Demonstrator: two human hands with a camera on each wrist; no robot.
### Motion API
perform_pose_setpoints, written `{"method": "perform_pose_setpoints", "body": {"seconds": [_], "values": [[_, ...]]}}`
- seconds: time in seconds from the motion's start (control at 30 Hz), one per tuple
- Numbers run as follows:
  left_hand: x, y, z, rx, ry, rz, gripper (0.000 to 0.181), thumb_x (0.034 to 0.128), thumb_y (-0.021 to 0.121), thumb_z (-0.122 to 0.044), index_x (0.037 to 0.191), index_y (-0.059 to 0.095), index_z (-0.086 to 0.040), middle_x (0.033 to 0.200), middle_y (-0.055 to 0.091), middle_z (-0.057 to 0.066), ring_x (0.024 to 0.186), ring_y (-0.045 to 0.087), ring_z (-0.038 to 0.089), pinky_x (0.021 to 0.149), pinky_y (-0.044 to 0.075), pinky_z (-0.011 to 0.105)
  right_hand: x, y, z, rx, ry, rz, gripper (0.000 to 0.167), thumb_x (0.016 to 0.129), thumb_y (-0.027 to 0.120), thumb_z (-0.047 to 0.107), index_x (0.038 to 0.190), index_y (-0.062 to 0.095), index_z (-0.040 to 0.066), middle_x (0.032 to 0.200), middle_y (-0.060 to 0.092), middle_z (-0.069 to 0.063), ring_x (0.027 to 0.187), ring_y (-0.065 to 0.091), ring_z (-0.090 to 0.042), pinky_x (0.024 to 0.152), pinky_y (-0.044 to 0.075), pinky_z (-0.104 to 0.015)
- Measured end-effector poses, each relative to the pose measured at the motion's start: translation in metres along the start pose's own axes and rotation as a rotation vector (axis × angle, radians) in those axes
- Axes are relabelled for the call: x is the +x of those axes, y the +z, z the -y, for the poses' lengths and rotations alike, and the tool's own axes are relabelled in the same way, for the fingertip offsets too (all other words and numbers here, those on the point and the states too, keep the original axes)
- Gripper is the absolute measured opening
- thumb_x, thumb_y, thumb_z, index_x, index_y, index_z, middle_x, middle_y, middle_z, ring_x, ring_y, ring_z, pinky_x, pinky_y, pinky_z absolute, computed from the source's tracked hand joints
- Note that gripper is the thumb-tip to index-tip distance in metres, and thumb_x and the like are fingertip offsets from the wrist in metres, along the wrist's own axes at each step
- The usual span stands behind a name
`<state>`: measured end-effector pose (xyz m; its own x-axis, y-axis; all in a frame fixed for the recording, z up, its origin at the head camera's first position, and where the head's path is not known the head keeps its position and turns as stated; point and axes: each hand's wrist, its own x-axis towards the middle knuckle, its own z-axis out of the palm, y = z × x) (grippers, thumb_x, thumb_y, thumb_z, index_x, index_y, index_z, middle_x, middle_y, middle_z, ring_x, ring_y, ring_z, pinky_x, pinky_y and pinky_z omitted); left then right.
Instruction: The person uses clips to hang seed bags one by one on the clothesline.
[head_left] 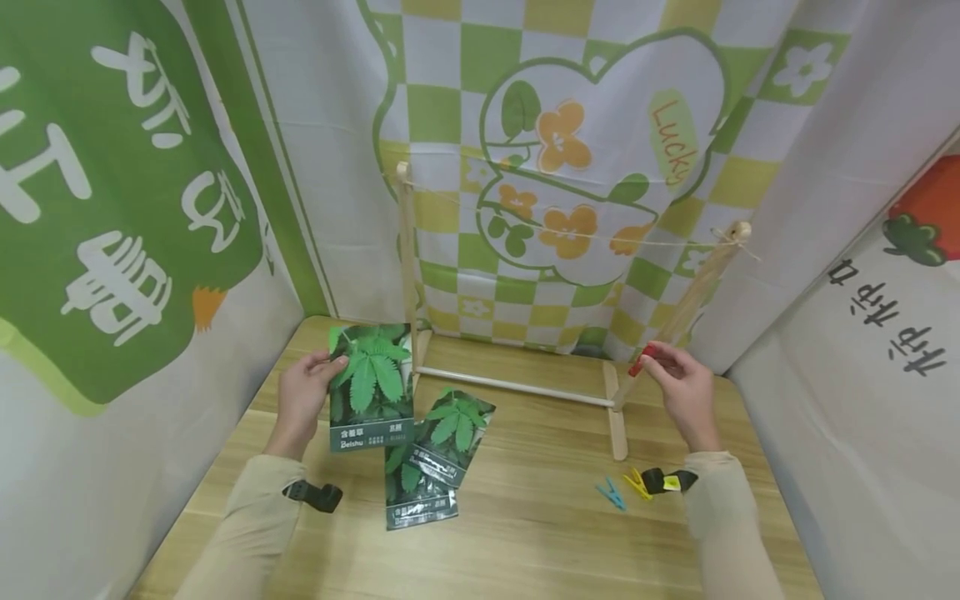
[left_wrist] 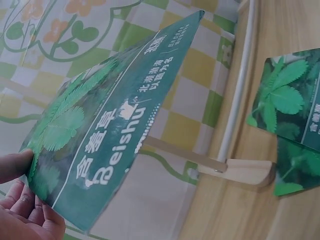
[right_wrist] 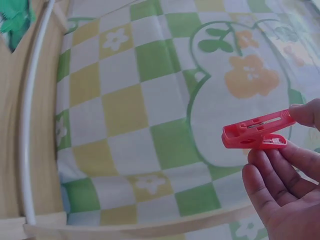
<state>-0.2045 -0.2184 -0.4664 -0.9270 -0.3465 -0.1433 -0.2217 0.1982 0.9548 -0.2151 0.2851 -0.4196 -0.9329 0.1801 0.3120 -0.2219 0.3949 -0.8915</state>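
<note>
My left hand pinches a green seed packet by its left edge, thumb on the front; a leaf picture and white lettering cover it. Between the thumb and fingers of my right hand is a red clothespin, its jaws pointing left in the right wrist view. Two more seed packets overlap on the table: one tilted packet lies partly over a lower packet. A string runs between the posts of a wooden rack behind the hands.
A blue clothespin and a yellow clothespin lie on the wooden table near the right wrist. The rack's white bottom bar joins its wooden feet. A checked curtain hangs behind, with printed cloth at both sides.
</note>
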Motion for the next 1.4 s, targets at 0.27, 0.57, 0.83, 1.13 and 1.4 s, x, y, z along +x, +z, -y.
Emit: {"method": "perform_pose_setpoints", "body": {"seconds": [0.27, 0.57, 0.83, 1.13, 1.4], "values": [[0.004, 0.001, -0.015, -0.014, 0.014, -0.003, 0.059, 0.0957, 0.061, -0.037, 0.14, 0.047, -0.001, 0.128, 0.062, 0.019, 0.083, 0.057, -0.007, 0.081, 0.047, 0.012, 0.011, 0.0, 0.017, -0.013, -0.04, 0.012, 0.035, 0.09, 0.07, 0.015, 0.117, 0.065, -0.007, 0.088, 0.064, 0.026, 0.082, 0.061, 0.007, 0.073, 0.051, -0.007], [0.006, 0.004, -0.03, -0.043, 0.0, -0.002, 0.063, 0.0938, 0.063, -0.039, 0.142, 0.045, -0.002, 0.133, 0.058, 0.018, 0.091, 0.054, -0.004, 0.089, 0.045, 0.018, 0.025, 0.001, 0.035, 0.022, -0.078, 0.031, 0.037, 0.09, 0.071, 0.015, 0.118, 0.065, -0.007, 0.088, 0.066, 0.026, 0.08, 0.062, 0.005, 0.071, 0.051, -0.007], [0.011, 0.006, -0.04, -0.062, 0.032, -0.024, 0.059, 0.0933, 0.065, -0.035, 0.139, 0.048, -0.002, 0.128, 0.058, 0.014, 0.093, 0.053, -0.002, 0.093, 0.045, 0.021, 0.038, 0.01, 0.052, 0.053, -0.163, 0.037, 0.032, 0.089, 0.072, 0.014, 0.116, 0.067, -0.003, 0.094, 0.066, 0.02, 0.083, 0.063, 0.003, 0.072, 0.051, -0.008], [0.014, 0.007, -0.057, -0.058, 0.083, 0.011, 0.061, 0.0933, 0.064, -0.039, 0.14, 0.048, -0.003, 0.121, 0.06, 0.007, 0.096, 0.054, 0.0, 0.088, 0.045, 0.02, 0.047, 0.015, 0.071, 0.064, -0.176, 0.103, 0.036, 0.089, 0.071, 0.017, 0.118, 0.066, -0.005, 0.09, 0.068, 0.021, 0.083, 0.064, 0.002, 0.073, 0.052, -0.01], [0.018, 0.009, -0.073, -0.087, 0.115, 0.026, 0.061, 0.0923, 0.066, -0.036, 0.139, 0.048, -0.002, 0.111, 0.061, -0.002, 0.09, 0.058, -0.003, 0.083, 0.048, 0.012, 0.054, 0.021, 0.091, 0.042, -0.208, 0.139, 0.037, 0.09, 0.071, 0.018, 0.118, 0.066, -0.004, 0.09, 0.067, 0.021, 0.082, 0.065, 0.002, 0.074, 0.054, -0.011]]}}
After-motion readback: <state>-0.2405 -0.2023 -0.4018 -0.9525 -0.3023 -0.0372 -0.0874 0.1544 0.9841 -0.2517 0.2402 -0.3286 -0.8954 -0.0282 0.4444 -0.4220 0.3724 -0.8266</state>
